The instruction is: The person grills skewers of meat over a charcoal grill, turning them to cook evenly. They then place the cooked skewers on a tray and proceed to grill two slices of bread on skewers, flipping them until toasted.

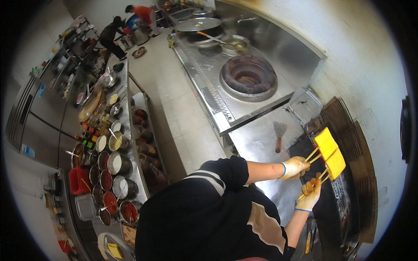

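Observation:
My left hand (295, 167), in a whitish knit glove with a blue cuff, grips a pair of thin wooden skewers. A flat yellow slab of food (326, 141) is on their far ends. Beside it, my right hand (310, 193), gloved the same way, grips the skewers of a second yellow slab (335, 164). The slabs are side by side, edges touching or nearly so, and a reddish layer shows along their near edge. Both are held over a long dark grill (341, 199) with a perforated metal strip. What the slabs are made of I cannot tell.
A flat scraper (279, 135) lies on the steel counter (249, 143), near a clear plastic container (305, 103). Further left are a wok burner (249, 76) and a pot (235, 45) with a ladle. Behind me, a table holds several sauce bowls (110, 201). Two people bend over at the back.

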{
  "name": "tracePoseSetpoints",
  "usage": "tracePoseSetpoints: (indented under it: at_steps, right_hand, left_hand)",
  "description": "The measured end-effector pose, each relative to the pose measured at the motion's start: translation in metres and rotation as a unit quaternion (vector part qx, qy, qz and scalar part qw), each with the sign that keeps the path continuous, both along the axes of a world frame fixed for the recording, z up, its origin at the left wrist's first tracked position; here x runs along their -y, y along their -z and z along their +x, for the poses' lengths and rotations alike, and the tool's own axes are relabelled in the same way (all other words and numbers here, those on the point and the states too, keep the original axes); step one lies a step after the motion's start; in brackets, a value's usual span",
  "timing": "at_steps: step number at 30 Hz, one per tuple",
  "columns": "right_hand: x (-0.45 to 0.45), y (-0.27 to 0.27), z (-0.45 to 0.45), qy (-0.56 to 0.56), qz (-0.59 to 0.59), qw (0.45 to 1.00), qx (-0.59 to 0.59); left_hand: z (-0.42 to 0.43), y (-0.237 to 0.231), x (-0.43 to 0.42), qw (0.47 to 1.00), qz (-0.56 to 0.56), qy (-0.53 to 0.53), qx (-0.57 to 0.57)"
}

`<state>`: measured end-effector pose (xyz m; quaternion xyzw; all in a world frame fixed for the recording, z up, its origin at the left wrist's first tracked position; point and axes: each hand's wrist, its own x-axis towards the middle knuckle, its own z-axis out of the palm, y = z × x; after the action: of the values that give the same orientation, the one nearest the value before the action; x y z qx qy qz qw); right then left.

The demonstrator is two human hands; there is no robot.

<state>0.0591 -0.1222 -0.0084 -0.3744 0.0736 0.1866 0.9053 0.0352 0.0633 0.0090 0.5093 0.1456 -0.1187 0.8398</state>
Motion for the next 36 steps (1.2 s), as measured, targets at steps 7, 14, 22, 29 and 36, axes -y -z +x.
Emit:
tracePoseSetpoints:
  at_steps: [7, 14, 22, 29, 36]
  right_hand:
    - [0.001, -0.009, -0.01, 0.01, -0.052, 0.999, -0.003]
    - [-0.007, -0.018, -0.011, 0.028, -0.021, 0.999, -0.009]
    - [-0.008, -0.019, -0.01, 0.031, -0.018, 0.999, -0.02]
    - [-0.005, -0.02, -0.012, 0.027, -0.006, 0.999, -0.017]
    - [-0.005, -0.021, -0.013, 0.03, -0.016, 0.999, -0.024]
  left_hand:
    - [-0.002, -0.001, 0.001, 0.994, 0.108, 0.024, 0.013]
    - [-0.002, -0.01, -0.005, 0.999, -0.006, 0.026, -0.048]
    - [-0.002, -0.015, -0.005, 0.997, -0.017, 0.033, -0.072]
    - [0.001, 0.006, -0.008, 0.985, 0.172, 0.006, 0.014]
    - [-0.003, 0.016, -0.001, 0.783, 0.576, -0.071, 0.224]
